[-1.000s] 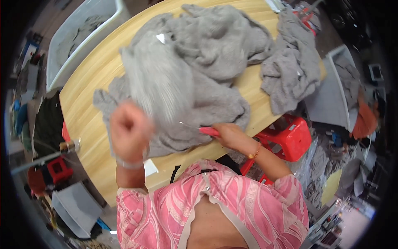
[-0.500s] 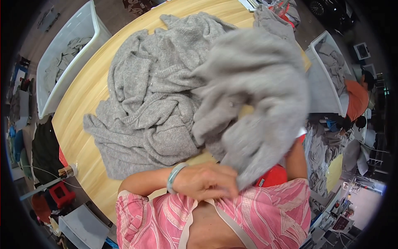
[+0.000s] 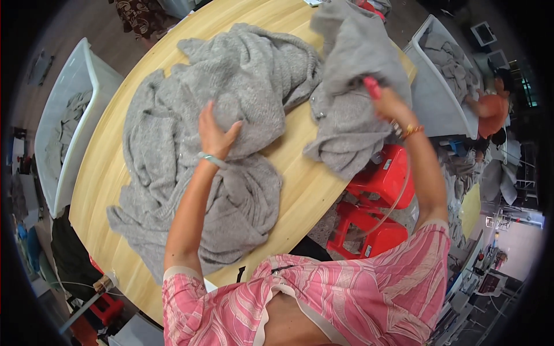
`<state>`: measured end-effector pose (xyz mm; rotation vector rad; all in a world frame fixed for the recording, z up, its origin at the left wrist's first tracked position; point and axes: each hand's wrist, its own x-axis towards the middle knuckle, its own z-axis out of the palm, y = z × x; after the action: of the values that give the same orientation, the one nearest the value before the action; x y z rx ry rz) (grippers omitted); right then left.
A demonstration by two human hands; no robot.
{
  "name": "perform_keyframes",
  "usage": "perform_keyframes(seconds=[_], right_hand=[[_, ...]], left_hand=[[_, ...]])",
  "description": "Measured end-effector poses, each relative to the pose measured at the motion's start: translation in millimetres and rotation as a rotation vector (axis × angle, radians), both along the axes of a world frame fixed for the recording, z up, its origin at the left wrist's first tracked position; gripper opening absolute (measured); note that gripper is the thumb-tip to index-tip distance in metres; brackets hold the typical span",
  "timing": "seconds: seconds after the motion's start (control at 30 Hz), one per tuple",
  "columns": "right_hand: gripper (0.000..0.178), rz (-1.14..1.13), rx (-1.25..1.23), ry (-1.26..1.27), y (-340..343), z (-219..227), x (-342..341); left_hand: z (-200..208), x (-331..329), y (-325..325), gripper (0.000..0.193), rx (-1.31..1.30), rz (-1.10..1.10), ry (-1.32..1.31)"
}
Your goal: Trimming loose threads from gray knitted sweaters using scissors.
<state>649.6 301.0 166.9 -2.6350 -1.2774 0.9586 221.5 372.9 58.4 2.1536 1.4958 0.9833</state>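
Note:
A heap of grey knit sweaters (image 3: 156, 144) spreads over the left and middle of a round wooden table. My left hand (image 3: 217, 134), wearing a pale green bangle, rests on this heap with fingers spread and holds nothing. At the right edge of the table lies another grey knit garment (image 3: 358, 52), slightly blurred, its lower part draped toward the edge. My right hand (image 3: 393, 108) is closed round a small red-handled tool (image 3: 372, 87) against that garment. The tool's working end is hidden in the knit. A thin clear tube (image 3: 398, 199) hangs below my right forearm.
Red plastic stools (image 3: 381, 179) stand beside the table's near right edge. White bins with grey garments flank it, a left bin (image 3: 86, 98) and a right bin (image 3: 424, 86). A person in orange (image 3: 493, 115) reaches into the right one. A metal rod (image 3: 83, 311) sits at lower left.
The grey garment moved away from my chest to the right side of the table. My left hand went from my chest onto the heap. My right hand, hidden before, now shows with the red-handled tool.

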Motion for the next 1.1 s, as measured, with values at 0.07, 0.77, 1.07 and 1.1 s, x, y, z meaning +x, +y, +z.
perform_keyframes(seconds=[0.07,0.77,1.07,1.1], right_hand=[[0.017,0.055,-0.009,0.138,-4,-13,-18],[0.019,0.103,0.108,0.659,241,-142,-145],[0.024,0.443,0.130,1.089,93,3,-307],[0.027,0.541,0.117,1.150,78,22,-322]], left_hand=[[-10,0,22,0.087,-0.040,0.018,0.025],[-77,-21,95,0.109,-0.442,0.293,-0.266],[23,-123,-19,0.051,-0.739,-0.068,-1.337],[32,-142,-42,0.051,-0.730,-0.042,-1.343]])
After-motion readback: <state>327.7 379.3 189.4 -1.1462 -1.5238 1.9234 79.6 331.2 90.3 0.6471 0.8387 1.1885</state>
